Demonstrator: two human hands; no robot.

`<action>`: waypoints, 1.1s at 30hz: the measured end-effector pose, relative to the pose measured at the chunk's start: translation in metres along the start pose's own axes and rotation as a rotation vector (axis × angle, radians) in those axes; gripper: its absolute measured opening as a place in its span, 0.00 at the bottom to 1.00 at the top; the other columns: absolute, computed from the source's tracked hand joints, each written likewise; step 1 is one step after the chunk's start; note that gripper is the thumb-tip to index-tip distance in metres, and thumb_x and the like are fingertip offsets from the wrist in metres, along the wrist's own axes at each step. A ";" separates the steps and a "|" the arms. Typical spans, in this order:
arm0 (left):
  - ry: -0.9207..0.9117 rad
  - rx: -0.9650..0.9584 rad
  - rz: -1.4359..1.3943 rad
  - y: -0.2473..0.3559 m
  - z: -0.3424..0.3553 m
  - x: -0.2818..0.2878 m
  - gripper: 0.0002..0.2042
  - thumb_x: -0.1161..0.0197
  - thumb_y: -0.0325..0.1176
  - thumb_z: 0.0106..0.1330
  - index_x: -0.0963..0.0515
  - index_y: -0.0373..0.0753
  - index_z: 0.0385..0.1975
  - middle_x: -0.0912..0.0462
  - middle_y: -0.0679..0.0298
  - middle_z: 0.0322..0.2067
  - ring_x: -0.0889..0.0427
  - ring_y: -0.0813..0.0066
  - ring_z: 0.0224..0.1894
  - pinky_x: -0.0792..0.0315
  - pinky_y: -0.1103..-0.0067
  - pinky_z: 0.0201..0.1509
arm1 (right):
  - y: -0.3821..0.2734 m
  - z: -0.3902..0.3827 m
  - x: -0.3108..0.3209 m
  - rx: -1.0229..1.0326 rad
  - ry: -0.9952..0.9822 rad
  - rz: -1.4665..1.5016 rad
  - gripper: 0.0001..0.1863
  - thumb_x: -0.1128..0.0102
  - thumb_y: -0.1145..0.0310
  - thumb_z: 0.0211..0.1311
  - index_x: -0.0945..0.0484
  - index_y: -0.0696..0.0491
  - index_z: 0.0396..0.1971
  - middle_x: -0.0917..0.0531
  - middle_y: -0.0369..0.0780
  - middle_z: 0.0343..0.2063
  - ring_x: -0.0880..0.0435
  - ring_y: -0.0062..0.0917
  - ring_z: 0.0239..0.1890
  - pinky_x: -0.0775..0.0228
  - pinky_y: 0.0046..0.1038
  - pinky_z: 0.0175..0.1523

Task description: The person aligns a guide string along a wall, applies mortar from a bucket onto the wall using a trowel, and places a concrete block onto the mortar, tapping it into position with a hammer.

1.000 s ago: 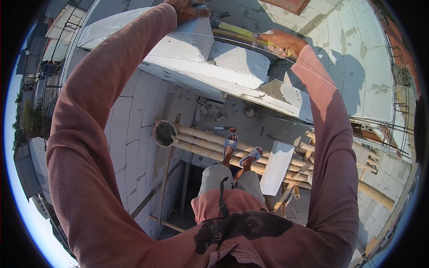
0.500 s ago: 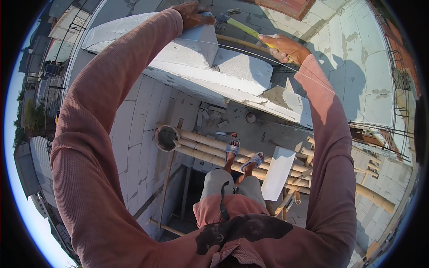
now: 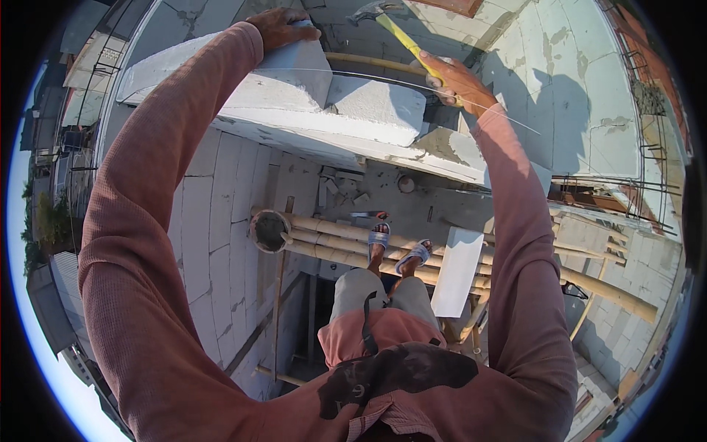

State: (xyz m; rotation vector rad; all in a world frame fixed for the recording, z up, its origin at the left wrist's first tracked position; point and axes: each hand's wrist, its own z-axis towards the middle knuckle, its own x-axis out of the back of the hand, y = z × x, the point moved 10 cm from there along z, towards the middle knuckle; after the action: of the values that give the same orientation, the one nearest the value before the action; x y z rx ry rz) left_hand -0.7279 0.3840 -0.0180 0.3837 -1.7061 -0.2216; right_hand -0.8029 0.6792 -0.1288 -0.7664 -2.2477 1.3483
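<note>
Left hand (image 3: 280,26) is spread flat, fingers loose, on the white block (image 3: 291,77) atop the wall while the right hand (image 3: 456,81) grips a yellow-handled hammer (image 3: 398,33) raised over it, so a hard tap could chip it or shove it off, I reckon.

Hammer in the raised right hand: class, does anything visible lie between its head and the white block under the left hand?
Nothing visible does. The hammer is up in the right hand; only open air separates it from the white block under the left hand.
</note>
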 end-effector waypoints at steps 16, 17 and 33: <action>-0.190 0.053 -0.128 -0.014 0.003 -0.004 0.20 0.38 0.50 0.63 0.22 0.42 0.46 0.19 0.59 0.33 0.21 0.70 0.31 0.27 0.74 0.41 | 0.264 -0.370 -0.011 -0.376 0.571 0.759 0.22 0.49 0.47 0.74 0.24 0.52 0.49 0.34 0.29 0.14 0.42 0.11 0.06 0.51 0.16 0.10; -0.183 0.062 -0.147 -0.021 0.001 -0.002 0.19 0.38 0.50 0.63 0.22 0.42 0.46 0.19 0.59 0.33 0.22 0.71 0.31 0.28 0.74 0.40 | 0.279 -0.387 -0.024 -0.412 0.595 0.781 0.22 0.49 0.47 0.74 0.24 0.52 0.47 0.33 0.29 0.14 0.41 0.11 0.06 0.50 0.17 0.10; -0.161 -0.003 0.144 -0.062 0.012 0.058 0.24 0.45 0.49 0.74 0.26 0.40 0.62 0.23 0.55 0.59 0.28 0.66 0.63 0.38 0.73 0.69 | 0.525 -0.473 -0.100 -0.861 0.614 0.849 0.14 0.45 0.57 0.68 0.27 0.54 0.34 0.30 0.34 0.19 0.31 0.20 0.11 0.39 0.27 0.15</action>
State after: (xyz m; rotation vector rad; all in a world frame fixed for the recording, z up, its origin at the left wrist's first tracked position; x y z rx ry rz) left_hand -0.7400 0.3044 0.0107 0.2438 -1.8836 -0.1529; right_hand -0.3160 1.1314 -0.3903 -2.2290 -1.9469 0.1719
